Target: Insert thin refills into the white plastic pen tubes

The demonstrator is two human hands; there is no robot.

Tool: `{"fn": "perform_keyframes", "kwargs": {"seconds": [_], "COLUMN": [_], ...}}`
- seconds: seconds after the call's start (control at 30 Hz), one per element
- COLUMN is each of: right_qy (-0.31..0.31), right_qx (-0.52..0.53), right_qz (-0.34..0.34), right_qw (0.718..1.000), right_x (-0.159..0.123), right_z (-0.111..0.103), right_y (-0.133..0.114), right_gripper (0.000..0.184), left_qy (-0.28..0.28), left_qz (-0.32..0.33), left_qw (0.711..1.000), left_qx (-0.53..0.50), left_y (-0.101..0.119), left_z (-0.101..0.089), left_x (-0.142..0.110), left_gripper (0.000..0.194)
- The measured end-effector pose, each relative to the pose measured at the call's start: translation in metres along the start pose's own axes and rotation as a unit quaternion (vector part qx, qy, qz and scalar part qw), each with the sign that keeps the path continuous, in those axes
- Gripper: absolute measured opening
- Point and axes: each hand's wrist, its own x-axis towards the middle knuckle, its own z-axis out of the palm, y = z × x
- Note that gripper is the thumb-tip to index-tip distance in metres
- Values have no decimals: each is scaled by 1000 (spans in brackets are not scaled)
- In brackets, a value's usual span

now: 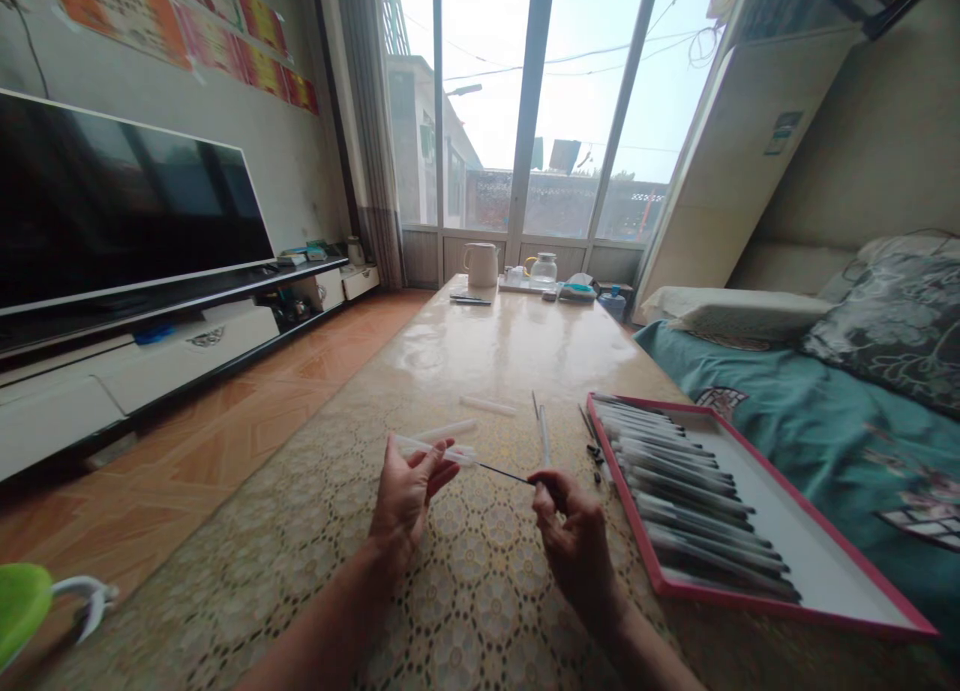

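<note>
My left hand point(409, 486) is closed on a clear plastic pen barrel point(463, 457), held a little above the table. My right hand point(568, 521) pinches a thin black pen refill point(506, 473) near one end. The refill's other end points left at the barrel's open end; whether its tip is inside, I cannot tell. Beyond my hands, another clear tube point(489, 406) lies on the table. Near my right hand lie a clear barrel point(544, 431) and a thin dark refill point(535, 401). Small black pen parts point(595, 461) sit beside the box.
A pink-rimmed box point(832, 541) with rows of pens point(697, 491) stands at the right. The patterned table point(480, 611) carries a pitcher point(481, 264), a glass jug point(544, 269) and a tissue pack point(577, 289) at its far end. A teal-covered sofa point(787, 411) is to the right.
</note>
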Motion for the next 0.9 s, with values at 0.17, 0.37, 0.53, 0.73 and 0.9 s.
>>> {"fn": "perform_keyframes", "kwargs": {"seconds": [0.17,0.37,0.53,0.73,0.9], "right_qy": [-10,-67,-22,9,3], "right_qx": [4,53,-51,-428,-589], "right_qz": [6,19,18,-19,-2], "right_qw": [1000,996,998,904,808], "right_x": [-1,-4,12,32,31], "right_z": [3,5,-17,-45,-45], "right_y": [2,-9,4,23,23], "right_gripper": [18,17,30,19,23], "left_qy": [-22,-100,-33,24,2], "left_qz": [21,-82,-104,-100,-97], "left_qw": [998,990,993,988,990], "left_qx": [54,57,-33,-113,-99], "left_y": [-8,-19,-14,-5,-7], "left_z": [4,6,9,11,8], "left_x": [-6,-15,-14,-12,-12], "left_gripper": [25,7,10,16,13]}}
